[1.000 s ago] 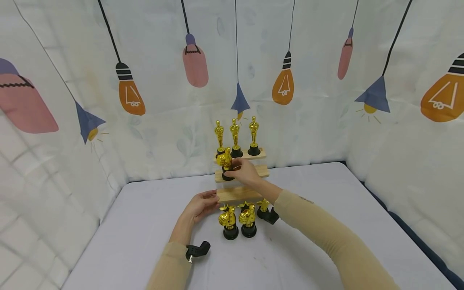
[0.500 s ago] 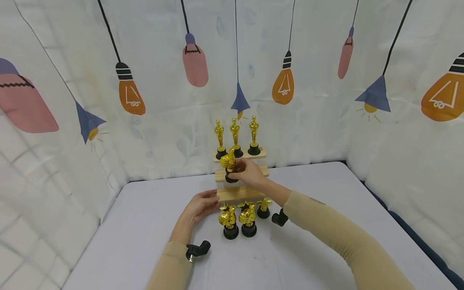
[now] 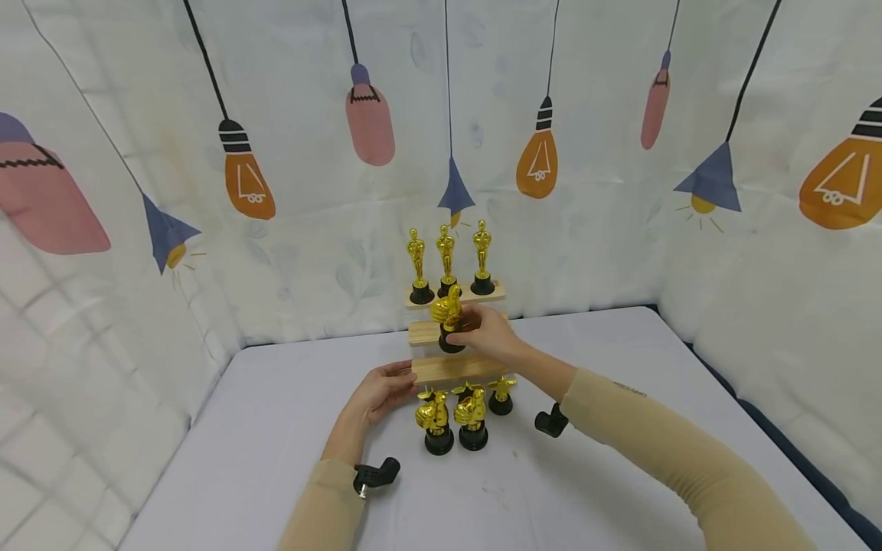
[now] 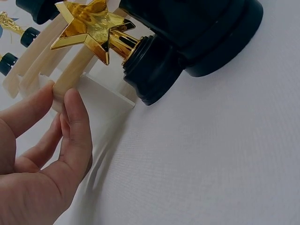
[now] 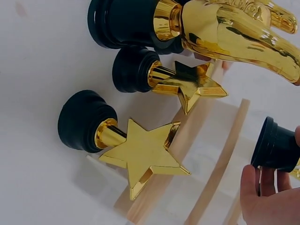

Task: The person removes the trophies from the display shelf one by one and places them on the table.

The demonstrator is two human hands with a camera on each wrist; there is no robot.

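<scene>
Standing upright — thumb up, black base down — the gold thumbs-up trophy [image 3: 448, 317] sits on the wooden stepped stand's [image 3: 451, 369] middle tier, pinched by the right hand [image 3: 488, 330]. Left hand [image 3: 381, 391] fingers lie straight against the bottom step — only the wrist view shows that contact.

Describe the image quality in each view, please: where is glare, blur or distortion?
Head view: even, soft light, sharp, with wide-angle bending of the backdrop edges. Left wrist view: the star trophy shows bright glare and the left hand up close is slightly soft. Right wrist view: strong reflections on the thumbs-up trophy; the right hand is cut by the frame edge.
</scene>
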